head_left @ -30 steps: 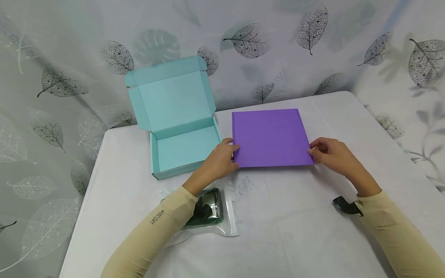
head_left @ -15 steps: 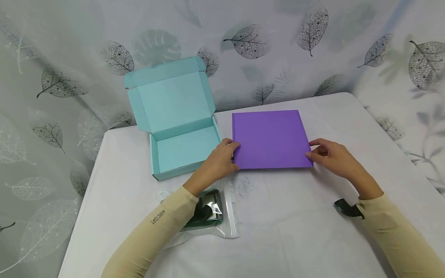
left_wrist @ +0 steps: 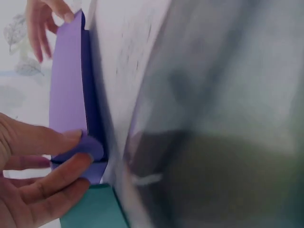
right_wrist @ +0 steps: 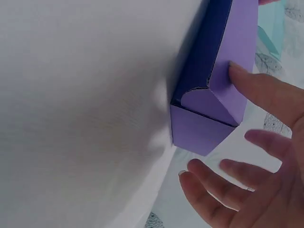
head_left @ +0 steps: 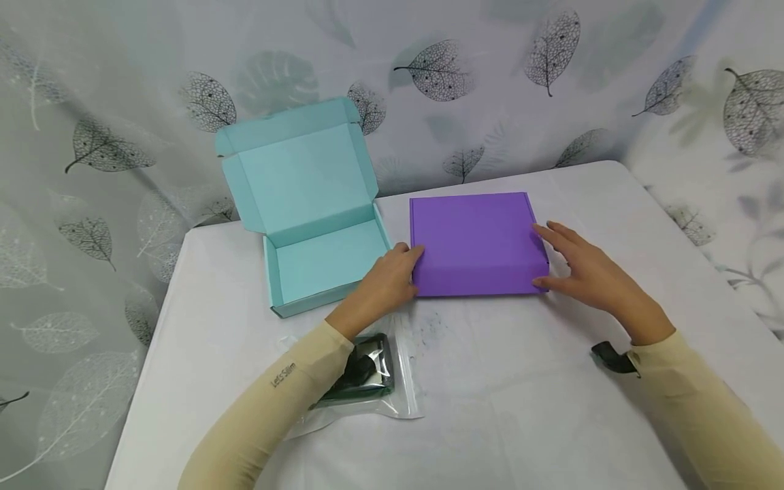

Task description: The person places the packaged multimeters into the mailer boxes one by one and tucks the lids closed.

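Observation:
A purple cardboard box [head_left: 478,238] lies on the white table, its lid down over the top. At its left front corner my left hand [head_left: 388,278] pinches a small side flap [left_wrist: 92,146] between thumb and fingers, as the left wrist view shows. My right hand [head_left: 588,271] is at the opposite side with fingers spread. Its thumb touches the lid near the front right corner, where another flap [right_wrist: 209,102] shows at the box's end. To the left stands a light teal cardboard box [head_left: 331,262], its lid raised and nothing inside.
A clear zip bag [head_left: 401,388] with a dark boxed item [head_left: 373,367] lies in front of the teal box, partly under my left forearm. A black strap-like piece [head_left: 612,358] sticks out at my right sleeve. A leaf-patterned curtain [head_left: 490,109] hangs behind the table.
My right hand has loosened from the purple box's front right corner and spread its fingers along the right side. The lid's front edge has lowered slightly. My left hand stays at its corner.

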`<state>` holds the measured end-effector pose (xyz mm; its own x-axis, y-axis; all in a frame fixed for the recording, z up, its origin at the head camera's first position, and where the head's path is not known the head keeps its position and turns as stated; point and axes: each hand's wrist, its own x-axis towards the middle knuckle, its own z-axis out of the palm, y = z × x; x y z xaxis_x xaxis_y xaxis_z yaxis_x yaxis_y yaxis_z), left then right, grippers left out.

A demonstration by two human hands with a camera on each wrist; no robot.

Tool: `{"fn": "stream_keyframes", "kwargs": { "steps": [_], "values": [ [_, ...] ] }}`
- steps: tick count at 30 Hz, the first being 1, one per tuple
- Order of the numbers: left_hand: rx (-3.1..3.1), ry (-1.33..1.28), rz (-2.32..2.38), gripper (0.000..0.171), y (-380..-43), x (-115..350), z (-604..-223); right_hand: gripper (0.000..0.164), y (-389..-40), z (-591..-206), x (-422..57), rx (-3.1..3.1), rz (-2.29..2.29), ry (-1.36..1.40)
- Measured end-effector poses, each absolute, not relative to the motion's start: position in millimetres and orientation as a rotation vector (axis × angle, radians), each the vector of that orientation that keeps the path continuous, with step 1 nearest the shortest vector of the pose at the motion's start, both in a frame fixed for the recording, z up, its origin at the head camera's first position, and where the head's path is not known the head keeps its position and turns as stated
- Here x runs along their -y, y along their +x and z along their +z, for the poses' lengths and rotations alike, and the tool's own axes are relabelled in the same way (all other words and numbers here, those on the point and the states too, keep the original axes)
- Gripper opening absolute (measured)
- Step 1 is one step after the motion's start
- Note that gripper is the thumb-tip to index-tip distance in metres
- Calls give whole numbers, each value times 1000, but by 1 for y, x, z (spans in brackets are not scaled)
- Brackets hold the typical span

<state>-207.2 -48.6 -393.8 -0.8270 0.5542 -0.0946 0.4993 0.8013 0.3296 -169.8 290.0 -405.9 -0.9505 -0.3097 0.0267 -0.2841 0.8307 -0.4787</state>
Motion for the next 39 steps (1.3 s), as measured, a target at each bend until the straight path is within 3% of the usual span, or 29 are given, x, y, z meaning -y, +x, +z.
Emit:
{"fn": "stream_keyframes", "kwargs": {
  "steps": [7, 19, 28, 39],
  "values": [
    [-2766, 833, 346, 77, -215, 43, -387, 89, -173, -401, -286, -2950, -581, -589],
    [-2777, 846, 169, 75, -223, 38, -387, 90, -179, -401, -280, -2968, -406, -582],
    [-2823, 865, 73, 45, -224, 35, -381, 88, -183, -399, -270, -3092, -286, -701],
    [-2835, 930, 9, 33, -228, 30, -384, 77, -188, -399, -268, -3158, -119, -798]
  ]
}}
